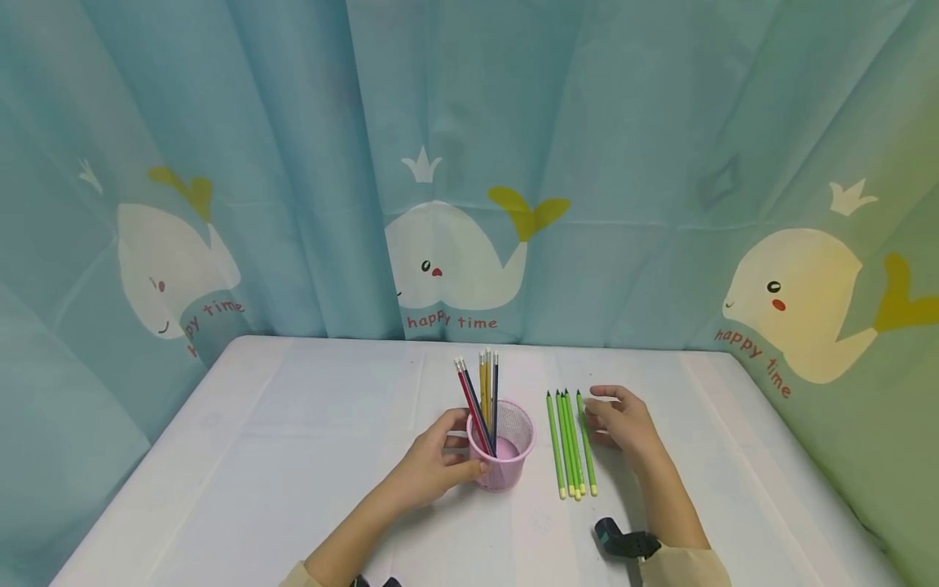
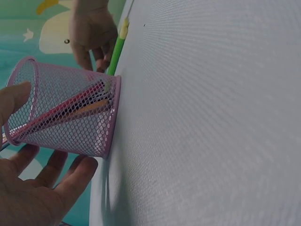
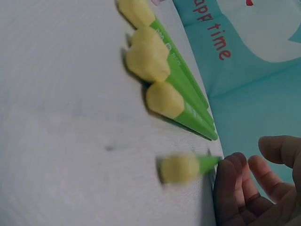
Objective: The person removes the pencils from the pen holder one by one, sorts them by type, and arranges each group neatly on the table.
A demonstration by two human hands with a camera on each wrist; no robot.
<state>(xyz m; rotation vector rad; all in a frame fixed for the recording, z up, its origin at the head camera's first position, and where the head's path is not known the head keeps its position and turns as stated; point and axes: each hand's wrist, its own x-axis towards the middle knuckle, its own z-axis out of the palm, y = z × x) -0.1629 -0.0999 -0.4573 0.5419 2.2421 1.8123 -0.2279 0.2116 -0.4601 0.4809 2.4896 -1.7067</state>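
A pink mesh pencil cup [image 1: 502, 473] stands upright on the table, with red, dark blue and yellow pencils [image 1: 485, 395] leaning to its left side. My left hand [image 1: 433, 461] holds the cup from the left, thumb near the front of the rim and fingers round the far side. To the right of the cup lie several green pencils [image 1: 567, 444] with pale yellow ends, points facing away. At the rightmost one, a green pencil [image 3: 181, 168] set slightly apart, my right hand [image 1: 622, 424] has its fingertips by the shaft; the thumb is off it.
A white cloth covers the table [image 1: 293, 456]. Behind it hangs a blue-green curtain [image 1: 623, 269] printed with whales, reaching round both sides. A dark wrist device [image 1: 623, 540] sits at my right wrist, just right of the pencils' near ends.
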